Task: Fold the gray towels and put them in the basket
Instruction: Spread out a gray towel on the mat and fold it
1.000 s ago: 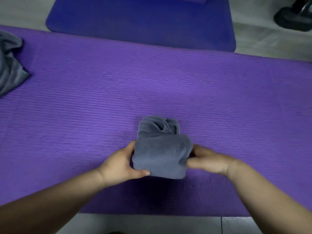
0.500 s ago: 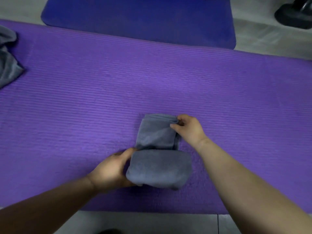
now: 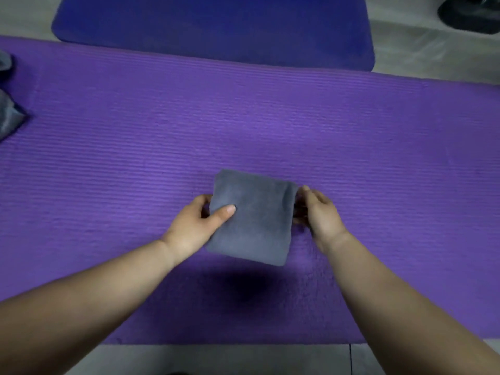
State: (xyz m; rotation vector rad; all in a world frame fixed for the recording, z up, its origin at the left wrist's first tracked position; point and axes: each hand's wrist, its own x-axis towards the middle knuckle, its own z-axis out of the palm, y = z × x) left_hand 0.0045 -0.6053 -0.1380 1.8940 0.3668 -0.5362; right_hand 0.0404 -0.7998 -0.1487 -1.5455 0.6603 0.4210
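Note:
A small gray towel (image 3: 257, 217), folded into a compact square, is held just above the purple mat (image 3: 270, 117), casting a dark shadow below it. My left hand (image 3: 197, 226) grips its left edge, thumb on top and fingers underneath. My right hand (image 3: 319, 212) holds the right edge, its fingers tucked under the fold and mostly hidden. No basket is in view.
Another crumpled gray towel (image 3: 8, 115) lies at the mat's far left edge. A dark blue mat (image 3: 216, 28) lies beyond the purple one. A black object (image 3: 470, 14) sits on the floor at the top right. Grey floor tiles (image 3: 216, 358) border the near edge.
The near rolled part went over the far flap, making one flat square. My right hand moved from the far corner to the right edge. The towel has risen off the mat.

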